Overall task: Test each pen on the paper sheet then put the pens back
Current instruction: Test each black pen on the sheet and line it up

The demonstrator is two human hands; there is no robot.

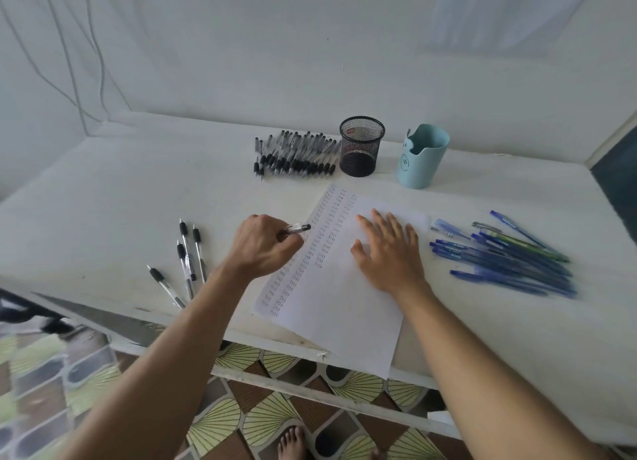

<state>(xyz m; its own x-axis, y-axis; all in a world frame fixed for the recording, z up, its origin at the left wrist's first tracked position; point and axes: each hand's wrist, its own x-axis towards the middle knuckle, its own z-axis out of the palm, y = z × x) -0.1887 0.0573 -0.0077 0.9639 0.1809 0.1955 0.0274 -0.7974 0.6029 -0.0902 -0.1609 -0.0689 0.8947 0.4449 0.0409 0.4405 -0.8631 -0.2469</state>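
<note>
Now, nearest: paper sheet (344, 308) lies skewed, its near corner overhanging the table (138, 201) edge. Right hand (389, 252) is spread flat on it. Left hand (262, 245) pinches a black-grip pen (297, 228) over the sheet's left side, by columns of small test marks; tip contact unclear. Judgement: pin the sheet firmly and make a light stroke in the next free row. Loose black pens (188, 263) lie left, blue pens (510, 256) right. Farther: a black pen row (296, 156), then mesh cup (362, 145) and blue holder (422, 158), no pens showing in either
</note>
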